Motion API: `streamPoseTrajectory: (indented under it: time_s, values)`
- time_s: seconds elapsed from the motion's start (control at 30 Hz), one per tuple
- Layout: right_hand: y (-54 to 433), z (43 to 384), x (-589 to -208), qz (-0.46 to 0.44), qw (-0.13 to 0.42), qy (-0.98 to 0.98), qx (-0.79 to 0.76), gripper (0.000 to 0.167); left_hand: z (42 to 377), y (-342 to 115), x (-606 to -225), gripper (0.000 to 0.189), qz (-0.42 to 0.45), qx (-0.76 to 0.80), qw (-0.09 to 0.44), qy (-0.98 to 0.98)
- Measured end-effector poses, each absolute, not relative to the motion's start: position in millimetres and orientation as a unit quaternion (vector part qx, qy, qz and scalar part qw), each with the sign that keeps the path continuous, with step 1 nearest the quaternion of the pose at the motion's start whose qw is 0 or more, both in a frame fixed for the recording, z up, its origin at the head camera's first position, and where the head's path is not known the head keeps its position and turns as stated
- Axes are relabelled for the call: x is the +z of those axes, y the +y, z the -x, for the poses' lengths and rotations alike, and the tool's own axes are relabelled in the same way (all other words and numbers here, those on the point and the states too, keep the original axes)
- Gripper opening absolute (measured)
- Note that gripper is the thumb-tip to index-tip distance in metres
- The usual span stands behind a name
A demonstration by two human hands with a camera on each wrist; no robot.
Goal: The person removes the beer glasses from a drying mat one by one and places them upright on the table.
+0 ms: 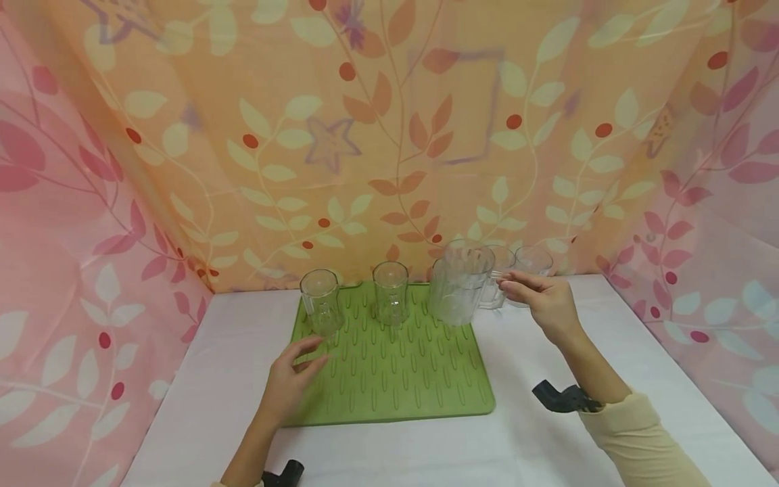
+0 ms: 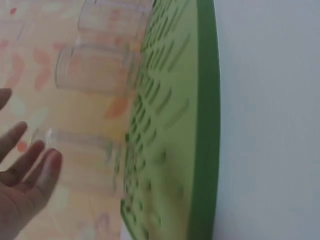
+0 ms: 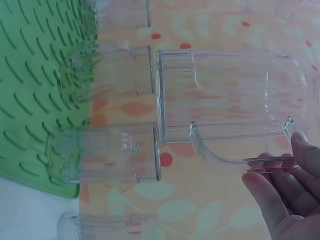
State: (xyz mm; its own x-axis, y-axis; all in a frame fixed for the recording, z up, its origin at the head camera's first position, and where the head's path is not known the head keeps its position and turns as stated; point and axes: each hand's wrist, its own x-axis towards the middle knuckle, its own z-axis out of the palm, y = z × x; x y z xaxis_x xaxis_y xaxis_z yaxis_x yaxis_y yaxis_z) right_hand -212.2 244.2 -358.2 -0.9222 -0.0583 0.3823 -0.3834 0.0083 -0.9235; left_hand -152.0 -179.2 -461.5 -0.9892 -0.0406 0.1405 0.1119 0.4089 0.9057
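By its handle my right hand [image 1: 544, 304] holds a large clear glass mug [image 1: 462, 277], thumb and fingers pinching it. The right wrist view shows this mug [image 3: 230, 95] raised over smaller clear mugs, its handle between thumb and fingers [image 3: 280, 197]. My left hand [image 1: 289, 379] is over the left part of a green ridged mat [image 1: 389, 385], fingers loosely spread and holding nothing. Just beyond it stands a clear glass mug [image 1: 320, 301]. Another clear mug [image 1: 391, 294] stands on the mat's far middle.
More clear glass mugs, one of them [image 1: 533, 260] behind my right hand, stand at the back right, partly hidden. A white cloth [image 1: 389, 456] covers the table. Patterned fabric [image 1: 274, 203] hangs behind and at both sides.
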Motion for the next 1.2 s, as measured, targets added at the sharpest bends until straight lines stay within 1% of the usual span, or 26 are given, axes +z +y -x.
streamPoseTrajectory:
  time_s: [0.13,0.23,0.43,0.6,0.7,0.87,0.97,1.2]
  values:
    - [251.9,213.1,-355.2,-0.139,0.14,-0.711,0.675,0.038,149.3,-194.0,-463.2,0.045,-0.021,-0.492,0.036,-0.87]
    - [258.6,214.6,-352.4,-0.12,0.159,-0.722,0.663,0.039,147.0,-204.7,-463.9,0.054,-0.036,-0.458,0.009,-0.888]
    - [270.8,218.7,-347.8,-0.077,0.204,-0.763,0.609,0.039,143.6,-221.2,-466.7,0.079,-0.024,-0.416,-0.042,-0.908]
    - [280.4,224.0,-346.0,-0.056,0.223,-0.748,0.622,0.043,140.7,-227.7,-472.2,0.095,-0.002,-0.376,-0.082,-0.923]
    - [286.8,227.5,-345.7,-0.044,0.237,-0.737,0.632,0.042,139.1,-229.4,-476.7,0.1,0.01,-0.366,-0.089,-0.926]
    - [296.5,233.3,-345.0,-0.013,0.26,-0.682,0.683,0.026,138.8,-232.1,-481.8,0.104,0.015,-0.369,-0.088,-0.925]
    - [301.7,237.6,-343.6,0.005,0.281,-0.634,0.721,0.021,139.4,-233.7,-483.2,0.105,0.021,-0.369,-0.089,-0.925]
    - [318.3,247.4,-341.1,0.031,0.33,-0.607,0.722,0.021,139.2,-232.8,-482.3,0.11,0.009,-0.354,-0.104,-0.929]
